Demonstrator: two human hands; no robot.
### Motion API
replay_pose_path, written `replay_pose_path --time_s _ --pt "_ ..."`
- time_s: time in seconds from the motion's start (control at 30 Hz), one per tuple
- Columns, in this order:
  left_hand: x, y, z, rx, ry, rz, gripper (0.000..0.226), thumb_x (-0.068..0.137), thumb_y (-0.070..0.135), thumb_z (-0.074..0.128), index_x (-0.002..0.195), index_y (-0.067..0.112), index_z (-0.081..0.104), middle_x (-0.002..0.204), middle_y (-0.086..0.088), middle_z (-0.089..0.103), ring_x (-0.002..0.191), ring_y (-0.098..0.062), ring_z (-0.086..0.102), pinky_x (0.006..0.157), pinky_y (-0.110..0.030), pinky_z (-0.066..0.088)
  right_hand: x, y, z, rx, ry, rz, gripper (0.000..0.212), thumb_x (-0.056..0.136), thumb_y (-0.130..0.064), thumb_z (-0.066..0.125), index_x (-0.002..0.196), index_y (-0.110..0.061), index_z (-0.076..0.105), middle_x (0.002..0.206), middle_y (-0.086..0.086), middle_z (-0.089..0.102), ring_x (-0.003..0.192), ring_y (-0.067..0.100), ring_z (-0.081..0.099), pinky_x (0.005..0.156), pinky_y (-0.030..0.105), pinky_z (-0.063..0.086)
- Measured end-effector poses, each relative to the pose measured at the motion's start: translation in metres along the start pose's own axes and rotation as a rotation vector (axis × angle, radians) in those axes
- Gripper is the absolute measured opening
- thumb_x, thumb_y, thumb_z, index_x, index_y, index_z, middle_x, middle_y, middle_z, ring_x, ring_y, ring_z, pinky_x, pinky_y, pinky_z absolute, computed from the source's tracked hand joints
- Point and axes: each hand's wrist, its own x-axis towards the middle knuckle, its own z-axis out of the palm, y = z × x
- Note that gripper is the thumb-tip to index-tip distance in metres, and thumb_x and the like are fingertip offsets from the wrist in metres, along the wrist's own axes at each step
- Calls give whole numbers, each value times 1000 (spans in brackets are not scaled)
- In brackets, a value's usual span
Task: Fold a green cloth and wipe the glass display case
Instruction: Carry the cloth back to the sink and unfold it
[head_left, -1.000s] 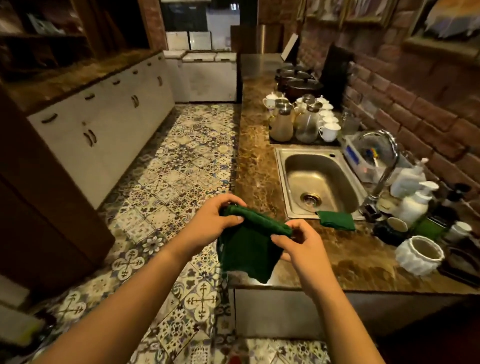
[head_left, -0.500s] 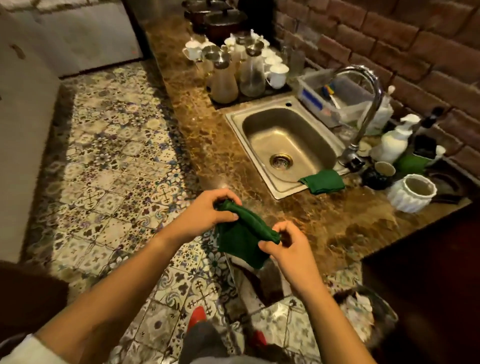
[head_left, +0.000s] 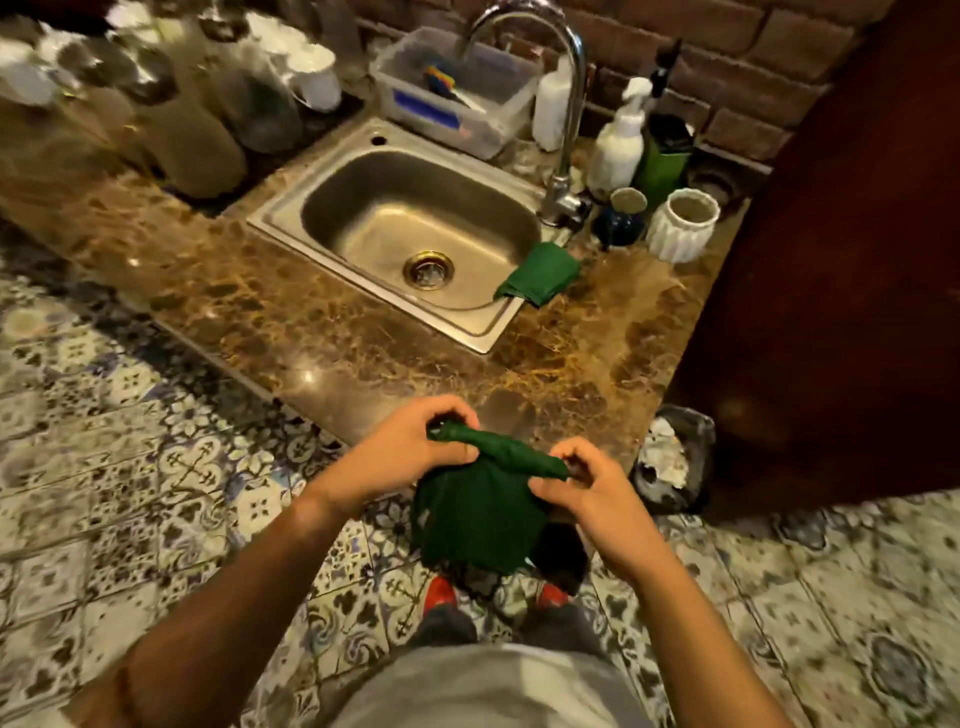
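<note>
Brown marble counter (head_left: 322, 332) carries a steel sink (head_left: 415, 228) at 12 o'clock, while at 6 o'clock the left hand (head_left: 410, 447) and right hand (head_left: 587, 488) each pinch an end of the green cloth (head_left: 478, 514), apparently folded over, hanging above patterned floor tiles (head_left: 156, 467).

No readable text anywhere here. The bottles (head_left: 618, 145) by the faucet at the bench's back edge show no legible labels. The blue strip on the plastic tub (head_left: 457, 88) is too blurred to read.
</note>
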Motion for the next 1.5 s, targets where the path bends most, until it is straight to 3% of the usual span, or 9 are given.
replay_pose_path --time_s 0.27,0.4,0.5,0.63,0.83,1.0,1.17,1.23,1.5 --pt "104 -30 22 -22 189 -56 34 81 4 75 113 8 62 104 -7 61 98 -22 59 86 -37 50 84 13 -8 -1 426 24 17 92 -1 64 102 -9 53 89 6 61 89 26 62 81 43 54" --pt "126 -49 23 -91 339 -130 40 80 6 74 113 17 54 82 6 51 73 -6 53 64 -17 41 104 24 -7 -355 638 25 48 93 -21 67 134 -19 43 118 2 48 108 20 49 94 36 42" --pt "124 -69 16 -58 411 -190 31 80 0 65 89 25 50 70 10 52 61 2 55 58 -14 40 103 33 10 -515 606 8 35 91 -26 66 122 -22 51 118 7 56 110 26 55 92 40 48" --pt "116 -95 13 48 328 -394 27 82 6 66 76 25 47 74 0 56 76 -24 55 70 -34 45 109 38 42 -547 521 94 17 92 -37 62 95 -23 53 83 -2 65 86 24 64 62 32 40" --pt "128 -91 20 53 280 -460 21 85 9 60 68 18 51 76 -8 61 74 -28 59 72 -40 51 141 33 73 -774 545 335 80 82 -74 53 124 -6 52 121 14 62 109 37 61 78 41 52" --pt "138 -87 27 -111 294 -525 28 88 4 42 63 8 53 67 -21 60 61 -31 57 58 -36 43 148 29 80 -859 521 394 57 92 -49 55 128 -6 46 132 20 51 119 41 51 87 43 48" --pt "139 -87 26 -32 278 -505 37 82 18 70 50 13 51 58 -9 56 64 -27 58 65 -38 50 136 33 57 -550 492 291 21 93 -33 55 83 -15 50 87 9 59 89 33 59 70 37 41" --pt "138 -86 27 -40 268 -497 46 81 34 76 49 14 50 55 -6 56 63 -26 58 66 -38 50 129 41 47 -303 506 233 33 92 -25 60 70 -17 37 68 6 44 72 25 49 65 35 34" --pt "135 -81 44 23 186 -465 32 75 27 82 61 18 55 79 -7 69 85 -32 66 83 -44 55 104 58 27 384 596 319 15 101 -21 49 88 -15 53 98 19 62 95 34 64 92 52 52"
